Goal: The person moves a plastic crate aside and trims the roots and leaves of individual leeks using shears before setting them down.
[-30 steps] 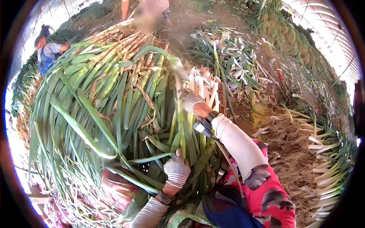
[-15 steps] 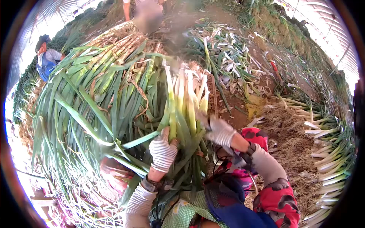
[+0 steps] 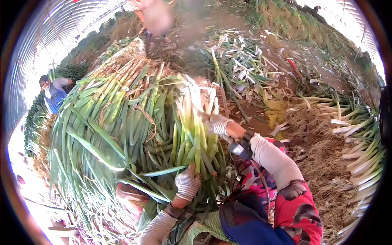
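Note:
A bunch of trimmed green onions (image 3: 195, 130) with white stems and green leaves lies across my lap, stems pointing away. My left hand (image 3: 188, 183), in a striped white glove, grips the leafy lower part of the bunch. My right hand (image 3: 218, 124), also gloved, presses against the right side of the white stems higher up. A black band sits on my right wrist (image 3: 241, 148) above a white sleeve.
A big heap of untrimmed green onions (image 3: 110, 110) fills the left. Peeled scraps (image 3: 241, 61) litter the ground ahead. Trimmed onions (image 3: 351, 122) and dry roots (image 3: 318, 151) lie right. One person (image 3: 53, 92) crouches far left, another (image 3: 155, 16) sits ahead.
My right hand moved up from the bunch's lower right side to the white stems. My left hand slid down toward me along the leaves. The view tilted slightly.

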A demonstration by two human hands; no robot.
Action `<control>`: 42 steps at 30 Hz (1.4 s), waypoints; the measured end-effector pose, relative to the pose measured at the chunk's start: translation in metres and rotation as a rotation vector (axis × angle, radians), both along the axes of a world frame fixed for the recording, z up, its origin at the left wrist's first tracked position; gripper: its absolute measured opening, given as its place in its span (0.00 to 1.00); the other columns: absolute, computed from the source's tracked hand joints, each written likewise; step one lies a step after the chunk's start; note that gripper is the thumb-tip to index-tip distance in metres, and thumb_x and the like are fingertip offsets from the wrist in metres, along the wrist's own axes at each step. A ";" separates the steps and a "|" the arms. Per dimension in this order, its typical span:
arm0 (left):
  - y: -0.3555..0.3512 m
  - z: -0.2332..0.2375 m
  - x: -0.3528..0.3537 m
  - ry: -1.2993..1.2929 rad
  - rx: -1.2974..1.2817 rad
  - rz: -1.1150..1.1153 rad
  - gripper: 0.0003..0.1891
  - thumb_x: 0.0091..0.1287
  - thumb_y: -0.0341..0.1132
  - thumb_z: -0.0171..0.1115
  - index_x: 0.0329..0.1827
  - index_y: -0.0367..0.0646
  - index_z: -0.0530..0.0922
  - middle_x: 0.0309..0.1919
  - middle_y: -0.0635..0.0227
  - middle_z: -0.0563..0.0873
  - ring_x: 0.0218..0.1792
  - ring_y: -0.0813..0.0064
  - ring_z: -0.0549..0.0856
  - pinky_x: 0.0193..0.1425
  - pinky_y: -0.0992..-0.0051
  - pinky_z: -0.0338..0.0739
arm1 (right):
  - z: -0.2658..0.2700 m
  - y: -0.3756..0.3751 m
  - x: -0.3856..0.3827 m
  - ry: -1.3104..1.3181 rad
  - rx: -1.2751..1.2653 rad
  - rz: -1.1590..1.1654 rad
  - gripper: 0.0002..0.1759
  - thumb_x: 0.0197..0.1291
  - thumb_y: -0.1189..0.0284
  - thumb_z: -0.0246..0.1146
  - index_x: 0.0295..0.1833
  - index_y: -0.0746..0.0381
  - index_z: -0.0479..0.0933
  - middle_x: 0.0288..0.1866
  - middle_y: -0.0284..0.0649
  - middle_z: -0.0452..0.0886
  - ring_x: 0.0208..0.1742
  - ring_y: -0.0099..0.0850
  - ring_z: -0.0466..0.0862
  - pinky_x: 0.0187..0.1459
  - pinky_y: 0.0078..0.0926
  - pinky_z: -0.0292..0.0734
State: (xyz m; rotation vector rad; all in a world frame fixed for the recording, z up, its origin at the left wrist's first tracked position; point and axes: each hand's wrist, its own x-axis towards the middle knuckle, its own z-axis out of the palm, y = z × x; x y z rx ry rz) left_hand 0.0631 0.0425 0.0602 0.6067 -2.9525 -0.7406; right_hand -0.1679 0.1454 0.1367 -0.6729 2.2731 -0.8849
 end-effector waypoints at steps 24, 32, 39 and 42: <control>-0.247 0.017 -0.291 -0.369 -0.416 0.307 0.34 0.59 0.54 0.61 0.64 0.45 0.64 0.60 0.52 0.70 0.57 0.54 0.76 0.58 0.60 0.73 | -0.033 -0.035 -0.003 0.060 0.101 0.346 0.32 0.46 0.62 0.72 0.47 0.71 0.64 0.32 0.50 0.79 0.32 0.43 0.81 0.33 0.34 0.77; -0.240 0.028 -0.203 -0.482 -0.207 0.108 0.28 0.45 0.49 0.68 0.48 0.43 0.78 0.46 0.53 0.82 0.49 0.58 0.82 0.55 0.65 0.75 | -0.049 -0.035 -0.004 0.098 -0.001 0.283 0.32 0.44 0.64 0.70 0.48 0.76 0.67 0.34 0.54 0.79 0.40 0.45 0.82 0.38 0.36 0.78; -0.182 0.046 -0.109 -0.152 0.020 0.028 0.32 0.40 0.46 0.71 0.50 0.40 0.76 0.44 0.52 0.83 0.47 0.57 0.82 0.53 0.67 0.76 | -0.026 -0.021 0.058 0.145 -0.039 0.327 0.31 0.44 0.62 0.71 0.46 0.71 0.66 0.30 0.56 0.78 0.36 0.50 0.81 0.37 0.40 0.75; -0.150 0.061 -0.106 -0.024 0.053 -0.053 0.31 0.41 0.42 0.71 0.51 0.39 0.75 0.41 0.50 0.83 0.44 0.55 0.83 0.50 0.66 0.77 | -0.018 0.000 0.074 0.196 -0.030 0.267 0.32 0.44 0.60 0.71 0.46 0.70 0.65 0.29 0.56 0.77 0.34 0.52 0.80 0.36 0.41 0.75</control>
